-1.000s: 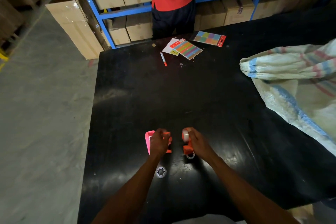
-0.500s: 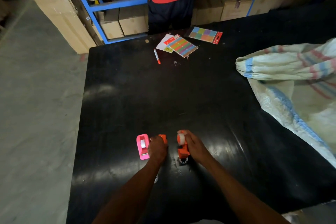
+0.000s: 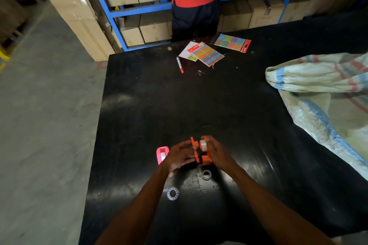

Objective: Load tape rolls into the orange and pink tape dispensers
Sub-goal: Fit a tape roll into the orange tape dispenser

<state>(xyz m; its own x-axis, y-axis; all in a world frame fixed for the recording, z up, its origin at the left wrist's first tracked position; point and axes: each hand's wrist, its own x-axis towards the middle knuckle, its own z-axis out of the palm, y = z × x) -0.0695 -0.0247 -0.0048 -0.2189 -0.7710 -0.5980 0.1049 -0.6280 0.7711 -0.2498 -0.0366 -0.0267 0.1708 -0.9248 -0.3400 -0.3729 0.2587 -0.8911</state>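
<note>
The orange tape dispenser is in two parts just above the black table (image 3: 139, 117). My right hand (image 3: 218, 155) grips the orange body (image 3: 206, 160), with a clear tape roll (image 3: 203, 144) seated at its top. My left hand (image 3: 177, 157), blurred, holds the orange side piece (image 3: 194, 148) close against the body's left side. The pink dispenser (image 3: 161, 154) lies on the table just left of my left hand, with a pale roll showing inside. Two clear rings lie nearer me, one ring (image 3: 206, 175) below the orange body and another ring (image 3: 172, 193) beside my left forearm.
A striped woven sack (image 3: 322, 93) covers the table's right side. At the far edge lie coloured sticker packs (image 3: 209, 54), another pack (image 3: 233, 42) and a red marker (image 3: 179, 64). A person in a red shirt (image 3: 196, 0) stands there before blue shelves of cartons. The table's left edge drops to the concrete floor.
My left hand has left the pink dispenser's side and brought the orange side piece right, up against the body in my right hand. Both hands have risen slightly.
</note>
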